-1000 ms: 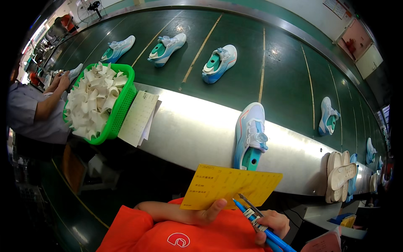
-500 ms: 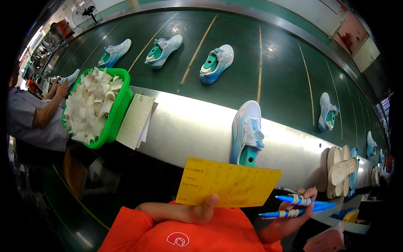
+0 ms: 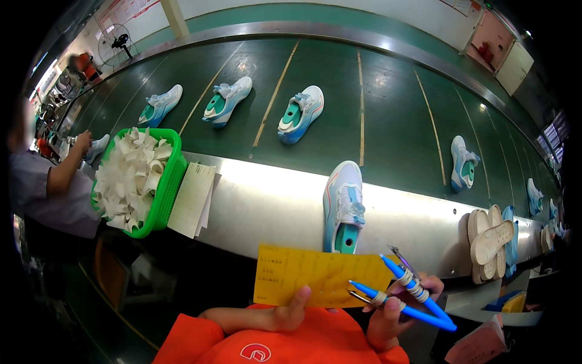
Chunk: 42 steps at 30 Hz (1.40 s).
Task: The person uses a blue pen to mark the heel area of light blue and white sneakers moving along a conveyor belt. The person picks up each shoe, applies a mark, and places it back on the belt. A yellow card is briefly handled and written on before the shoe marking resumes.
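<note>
My left hand (image 3: 291, 312) grips the lower edge of a see-through yellow plastic sheet (image 3: 315, 280) printed with small marks, thumb on top. Close to that sheet's right end, my right hand (image 3: 388, 324) is closed round blue pens (image 3: 424, 307) bundled with pale bands; thinner dark and metal tips stick out beside them. Some pen tips overlap the sheet in view; whether they touch it I cannot tell. Just beyond the sheet, a white and blue sneaker (image 3: 344, 200) with a green insert rests on the metal ledge (image 3: 267, 200), toe pointing away. The sheet's far edge borders its heel.
On the green conveyor belt (image 3: 242, 145) lie several similar sneakers. Left along the ledge are a green basket (image 3: 173, 185) of pale scraps and papers (image 3: 193, 203). Cream soles (image 3: 491, 242) are stacked on the right. A co-worker's arm (image 3: 68, 170) reaches in at far left.
My right hand has moved left toward the sheet, with the pens now tilted tips up-left. The sheet sits slightly lower and further left. The whole view has shifted a little.
</note>
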Each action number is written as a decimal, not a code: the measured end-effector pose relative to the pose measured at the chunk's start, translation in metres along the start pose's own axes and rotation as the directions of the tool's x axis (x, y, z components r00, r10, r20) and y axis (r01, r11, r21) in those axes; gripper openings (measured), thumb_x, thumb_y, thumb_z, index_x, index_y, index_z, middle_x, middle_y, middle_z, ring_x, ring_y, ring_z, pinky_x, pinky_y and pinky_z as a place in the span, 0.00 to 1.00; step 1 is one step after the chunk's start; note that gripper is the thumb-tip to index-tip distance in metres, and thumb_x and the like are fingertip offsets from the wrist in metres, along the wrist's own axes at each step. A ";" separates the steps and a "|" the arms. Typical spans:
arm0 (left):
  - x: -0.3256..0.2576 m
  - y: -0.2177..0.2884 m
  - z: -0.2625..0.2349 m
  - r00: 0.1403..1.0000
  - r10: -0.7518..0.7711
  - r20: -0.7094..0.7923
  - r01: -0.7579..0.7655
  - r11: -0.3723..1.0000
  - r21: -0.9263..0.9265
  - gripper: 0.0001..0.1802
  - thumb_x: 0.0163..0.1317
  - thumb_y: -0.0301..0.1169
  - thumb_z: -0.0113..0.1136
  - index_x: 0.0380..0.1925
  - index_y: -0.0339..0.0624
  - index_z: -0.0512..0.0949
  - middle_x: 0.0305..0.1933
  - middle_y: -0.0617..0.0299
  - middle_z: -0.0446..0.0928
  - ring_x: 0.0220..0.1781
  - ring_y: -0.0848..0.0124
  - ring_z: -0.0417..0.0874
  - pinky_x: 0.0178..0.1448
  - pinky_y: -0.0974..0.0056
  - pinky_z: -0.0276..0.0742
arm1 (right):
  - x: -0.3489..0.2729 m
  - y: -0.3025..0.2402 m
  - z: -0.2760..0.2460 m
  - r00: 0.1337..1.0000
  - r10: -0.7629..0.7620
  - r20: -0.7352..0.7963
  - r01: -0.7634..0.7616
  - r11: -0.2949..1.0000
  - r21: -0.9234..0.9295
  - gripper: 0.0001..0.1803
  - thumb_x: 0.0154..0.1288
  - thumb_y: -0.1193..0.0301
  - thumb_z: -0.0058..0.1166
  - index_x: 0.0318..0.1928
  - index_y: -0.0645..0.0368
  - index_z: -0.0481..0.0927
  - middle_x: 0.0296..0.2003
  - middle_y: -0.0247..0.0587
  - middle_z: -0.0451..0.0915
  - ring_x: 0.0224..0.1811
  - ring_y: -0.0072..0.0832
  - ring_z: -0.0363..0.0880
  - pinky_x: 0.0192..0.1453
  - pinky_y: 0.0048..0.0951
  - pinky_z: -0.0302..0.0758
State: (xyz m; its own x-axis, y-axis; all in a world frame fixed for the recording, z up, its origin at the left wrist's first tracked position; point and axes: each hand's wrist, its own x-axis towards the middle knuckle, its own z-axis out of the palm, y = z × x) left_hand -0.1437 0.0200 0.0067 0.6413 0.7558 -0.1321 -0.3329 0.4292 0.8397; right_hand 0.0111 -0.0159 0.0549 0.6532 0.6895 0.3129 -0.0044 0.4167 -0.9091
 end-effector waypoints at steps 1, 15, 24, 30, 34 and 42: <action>-0.003 0.003 -0.001 1.000 -0.013 0.000 0.013 0.999 0.032 0.23 0.65 0.44 0.43 0.53 0.39 0.65 0.44 0.57 0.75 0.41 0.69 0.76 0.40 0.70 0.72 | -0.002 -0.001 0.000 1.000 0.004 0.021 -0.003 0.999 -0.044 0.29 0.51 0.64 0.61 0.46 0.56 0.56 0.34 0.36 0.65 0.22 0.17 0.70 0.15 0.19 0.76; -0.023 0.025 -0.013 0.993 -0.122 0.011 0.115 0.960 0.257 0.22 0.66 0.44 0.42 0.52 0.39 0.66 0.43 0.58 0.75 0.40 0.70 0.76 0.40 0.69 0.73 | -0.011 0.008 0.001 0.953 -0.238 0.189 0.278 0.933 -0.227 0.30 0.51 0.65 0.63 0.43 0.53 0.53 0.26 0.33 0.67 0.23 0.18 0.74 0.27 0.17 0.78; -0.023 0.027 -0.013 0.992 -0.120 0.032 0.107 0.957 0.269 0.22 0.66 0.44 0.42 0.51 0.40 0.67 0.42 0.58 0.76 0.40 0.70 0.76 0.39 0.69 0.73 | -0.015 0.010 0.009 0.953 -0.243 0.179 0.268 0.954 -0.132 0.28 0.52 0.69 0.60 0.44 0.53 0.53 0.28 0.36 0.66 0.23 0.20 0.75 0.25 0.23 0.82; -0.022 0.027 -0.012 0.993 -0.112 0.046 0.095 0.957 0.274 0.21 0.66 0.44 0.42 0.50 0.40 0.67 0.42 0.58 0.76 0.39 0.70 0.77 0.39 0.69 0.73 | -0.014 0.013 0.008 0.938 -0.277 0.206 0.306 0.945 -0.120 0.28 0.51 0.70 0.60 0.43 0.55 0.53 0.27 0.36 0.66 0.22 0.20 0.75 0.25 0.22 0.81; -0.023 0.032 -0.015 0.992 -0.117 0.048 0.100 0.956 0.277 0.21 0.66 0.44 0.42 0.50 0.40 0.67 0.42 0.59 0.76 0.39 0.70 0.77 0.39 0.69 0.73 | -0.012 0.010 0.008 0.916 -0.311 0.252 0.361 0.914 -0.184 0.29 0.50 0.71 0.61 0.43 0.56 0.53 0.27 0.36 0.66 0.22 0.21 0.75 0.24 0.22 0.81; -0.030 0.034 -0.023 0.989 -0.132 0.069 0.110 0.958 0.265 0.20 0.66 0.44 0.41 0.49 0.40 0.68 0.41 0.59 0.76 0.39 0.70 0.77 0.38 0.69 0.73 | -0.017 0.006 0.021 0.960 -0.261 0.101 0.272 0.954 -0.126 0.28 0.50 0.73 0.57 0.44 0.56 0.51 0.30 0.40 0.64 0.22 0.23 0.75 0.21 0.25 0.82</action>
State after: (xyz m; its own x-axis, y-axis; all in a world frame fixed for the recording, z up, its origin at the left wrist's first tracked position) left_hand -0.1904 0.0235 0.0275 0.7256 0.6568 -0.2054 -0.0653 0.3628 0.9296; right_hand -0.0155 -0.0129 0.0499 0.5514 0.6134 0.5654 0.2692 0.5106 -0.8166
